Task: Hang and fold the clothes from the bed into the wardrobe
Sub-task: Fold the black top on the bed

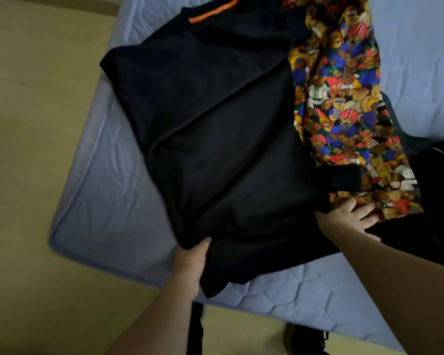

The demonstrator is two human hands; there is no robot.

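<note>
A black sweatshirt (215, 129) with an orange neck strip lies spread on the bed corner, collar away from me. My left hand (191, 262) grips its near hem at the left, thumb on top of the cloth. At the hem's right corner my right hand (349, 219) holds the fabric, with its fingers spread over a garment printed with colourful teddy bears (344, 98). That printed garment lies to the right of the sweatshirt and partly under it. The sweatshirt's right sleeve cuff (341, 176) crosses the bear print.
The light blue quilted mattress (100, 201) ends in a corner at the left, with pale wooden floor (31, 124) beyond. More dark clothing (433, 188) is heaped at the right edge. A pale pillow or duvet (420, 60) lies at the back right. Dark objects sit on the floor near my feet.
</note>
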